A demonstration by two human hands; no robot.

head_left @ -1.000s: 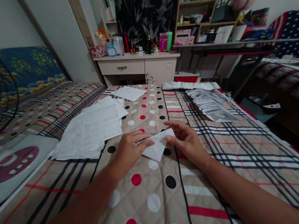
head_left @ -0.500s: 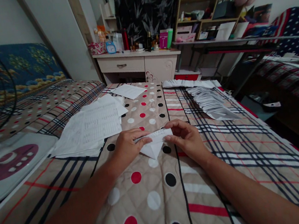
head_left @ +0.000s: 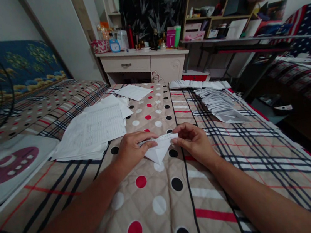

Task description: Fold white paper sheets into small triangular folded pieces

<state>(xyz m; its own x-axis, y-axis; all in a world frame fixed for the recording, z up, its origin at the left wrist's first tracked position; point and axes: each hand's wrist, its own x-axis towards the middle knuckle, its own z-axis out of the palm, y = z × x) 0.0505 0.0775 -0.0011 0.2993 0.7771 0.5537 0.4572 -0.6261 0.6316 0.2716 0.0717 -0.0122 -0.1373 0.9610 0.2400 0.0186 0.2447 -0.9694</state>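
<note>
A small folded sheet of paper (head_left: 158,151) is held just above the bedspread, its lower part coming to a downward point and faint print running along its upper strip. My left hand (head_left: 133,147) pinches the left end between thumb and fingers. At the right end, my right hand (head_left: 196,141) grips the paper with thumb and index finger. To the left lies a stack of printed sheets (head_left: 90,128). Farther right, a fanned row of folded papers (head_left: 218,105) rests on the bed, with another row of white papers (head_left: 197,83) behind it.
The patterned bedspread (head_left: 160,205) spreads under everything. A white bag with a purple print (head_left: 11,165) lies at left, near a black fan guard (head_left: 6,76). Another sheet (head_left: 133,92) lies toward the far end. Beyond stand a white dresser (head_left: 127,64) and a desk with shelves (head_left: 210,16).
Both hands keep hold of the folded paper in nearly the same place. The right fingers have shifted very slightly along its edge, and the view has tilted a little.
</note>
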